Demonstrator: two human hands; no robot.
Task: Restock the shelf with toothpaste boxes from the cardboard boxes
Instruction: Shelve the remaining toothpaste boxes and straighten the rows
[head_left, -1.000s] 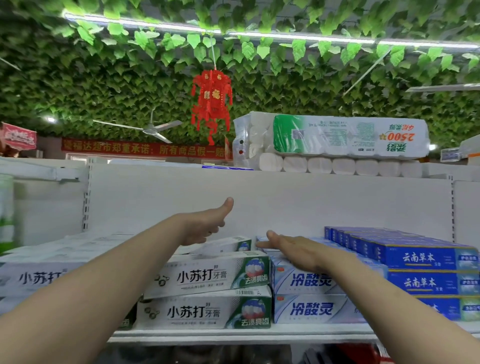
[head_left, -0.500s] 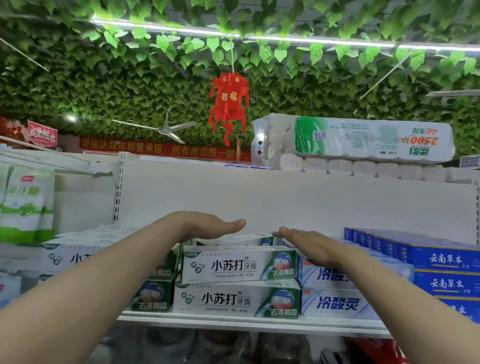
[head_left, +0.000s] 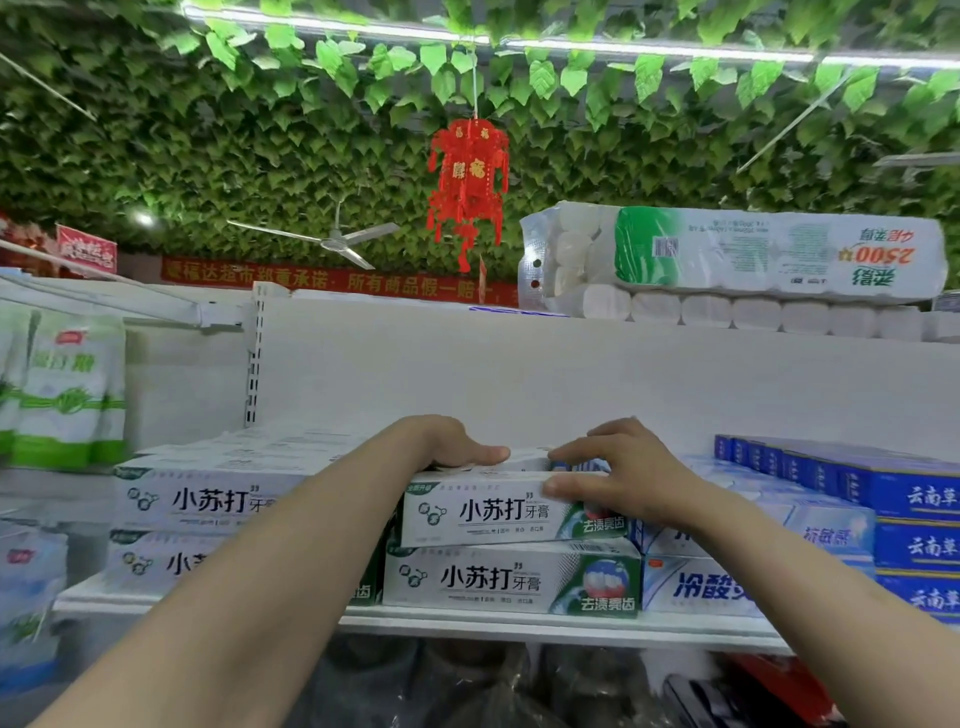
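Stacks of toothpaste boxes stand on the white shelf (head_left: 519, 623). On top of the middle stack lies a white-and-green toothpaste box (head_left: 488, 512), over another like it (head_left: 488, 579). My left hand (head_left: 447, 441) lies palm down on the left part of the top box, thumb stretched to the right; its fingers are hidden. My right hand (head_left: 618, 467) grips the box's right end, fingers curled over the top and thumb on the front face. No cardboard box is in view.
More white-and-green boxes (head_left: 208, 499) are stacked to the left, light-blue boxes (head_left: 696, 590) and dark-blue boxes (head_left: 914, 499) to the right. A toilet-paper pack (head_left: 753, 249) lies on the top shelf. Green-and-white bags (head_left: 67, 389) hang at left. A red lantern (head_left: 467, 182) hangs overhead.
Both hands have come down from above the stacks onto the top white-and-green box. My right hand has shifted left off the light-blue boxes and curled round the box's end.
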